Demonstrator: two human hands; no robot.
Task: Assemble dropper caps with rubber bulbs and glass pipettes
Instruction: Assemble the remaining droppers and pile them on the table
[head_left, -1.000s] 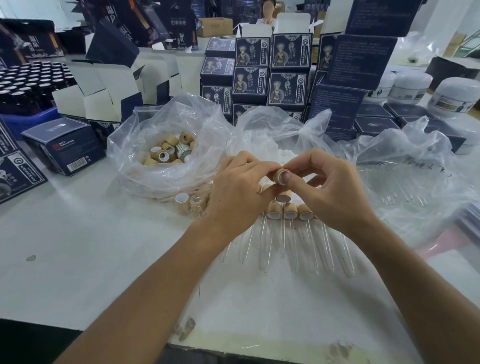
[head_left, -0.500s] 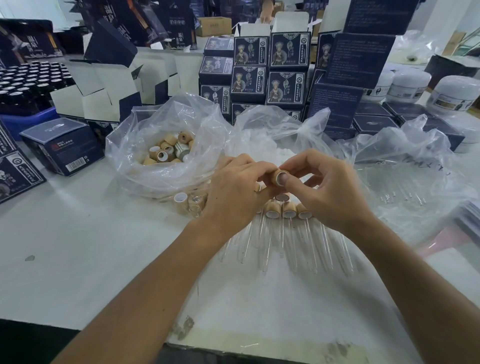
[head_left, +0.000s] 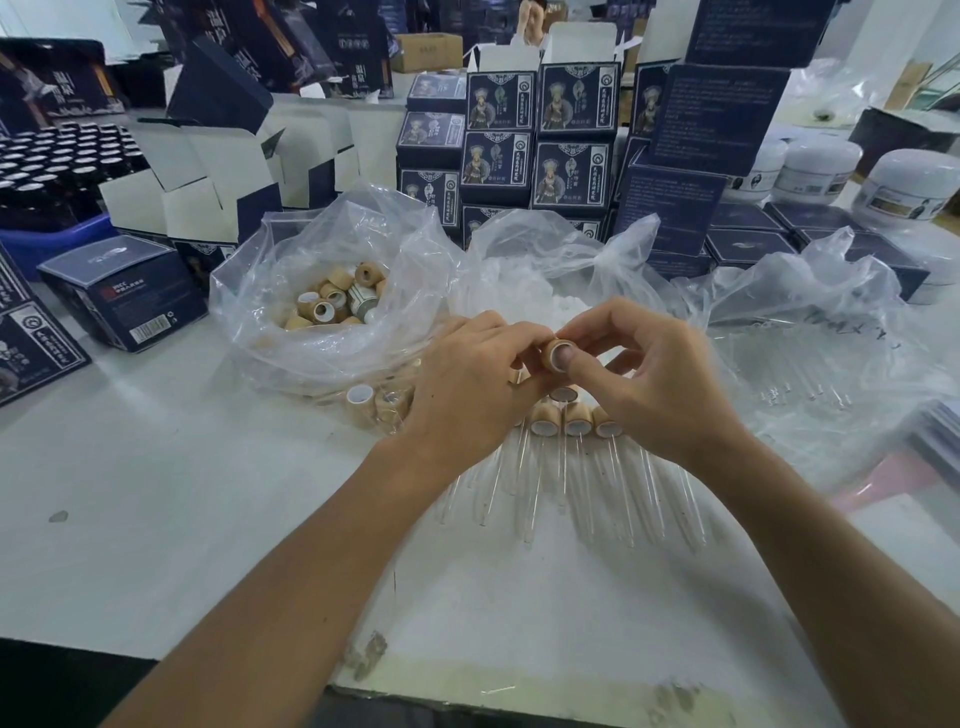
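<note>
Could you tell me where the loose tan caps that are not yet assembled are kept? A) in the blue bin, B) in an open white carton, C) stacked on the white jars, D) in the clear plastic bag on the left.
D: the loose tan caps lie heaped inside the clear plastic bag, left of the hands.

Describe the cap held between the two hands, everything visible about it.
The cap is a short tan cylinder that looks like wood or bamboo, with a pale white liner ringing its open end. It is held above the table, tilted, with the opening facing the camera. The left hand grips it from the left side; the right hand holds it too, with a thumb tip pressed into the opening. Its far end is hidden.
</note>
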